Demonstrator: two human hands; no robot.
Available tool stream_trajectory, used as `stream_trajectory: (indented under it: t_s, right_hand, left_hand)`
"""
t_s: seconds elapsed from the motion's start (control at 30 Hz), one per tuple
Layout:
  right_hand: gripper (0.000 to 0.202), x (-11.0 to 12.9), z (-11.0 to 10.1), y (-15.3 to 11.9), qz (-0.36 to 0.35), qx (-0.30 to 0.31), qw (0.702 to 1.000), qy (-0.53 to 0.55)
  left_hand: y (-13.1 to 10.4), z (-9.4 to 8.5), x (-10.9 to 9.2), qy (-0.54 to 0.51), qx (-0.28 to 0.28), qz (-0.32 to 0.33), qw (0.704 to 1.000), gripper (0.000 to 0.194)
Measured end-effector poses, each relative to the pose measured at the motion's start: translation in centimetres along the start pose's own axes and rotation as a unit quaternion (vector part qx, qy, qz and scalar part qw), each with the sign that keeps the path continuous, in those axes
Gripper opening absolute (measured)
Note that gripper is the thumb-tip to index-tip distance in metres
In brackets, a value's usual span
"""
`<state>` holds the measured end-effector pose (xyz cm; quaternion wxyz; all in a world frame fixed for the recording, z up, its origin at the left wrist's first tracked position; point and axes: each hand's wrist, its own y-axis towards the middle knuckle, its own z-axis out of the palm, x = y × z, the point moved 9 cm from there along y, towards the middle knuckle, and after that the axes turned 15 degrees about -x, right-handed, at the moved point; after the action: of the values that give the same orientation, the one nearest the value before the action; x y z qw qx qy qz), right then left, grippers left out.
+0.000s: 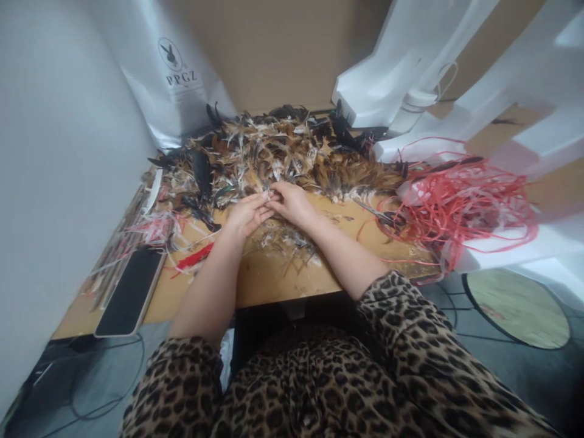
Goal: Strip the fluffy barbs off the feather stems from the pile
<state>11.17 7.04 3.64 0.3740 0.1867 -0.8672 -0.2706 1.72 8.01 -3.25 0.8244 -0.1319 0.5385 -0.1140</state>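
Observation:
My left hand (249,214) and my right hand (291,204) meet at the front edge of a big heap of brown, white and black feathers (278,146). The fingertips of both hands are pinched together around something too small to make out. Below the hands, loose feather scraps (292,243) lie on the wooden table (269,286). To the right of my right hand, a row of brown feathers (351,176) lies with scissors (387,216) beside it.
A phone (130,292) lies at the left edge near thin sticks and a red tuft (195,257). Tangled red ribbon (474,201) covers the right side. A white bottle (413,109) and a printed bag (177,79) stand behind. A round stool (517,307) is lower right.

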Motion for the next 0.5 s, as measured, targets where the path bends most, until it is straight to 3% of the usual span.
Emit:
stream_trajectory:
  t_s: [0.2, 0.33, 0.5]
  right_hand:
    - [0.022, -0.5, -0.5, 0.0, 0.027, -0.012, 0.999, -0.027]
    - [0.029, -1.2, -0.7, 0.0, 0.079, -0.015, 0.996, 0.026]
    - [0.030, -3.9, -1.0, 0.9, 0.143, -0.046, 0.980, 0.132]
  left_hand:
    - [0.0, 0.4, 0.1, 0.024, 0.010, 0.017, 1.000, 0.015]
    - [-0.4, 0.7, -0.2, 0.046, 0.017, 0.036, 0.998, 0.017]
    - [0.1, -1.5, -3.0, -0.023, -0.063, 0.103, 0.992, 0.017]
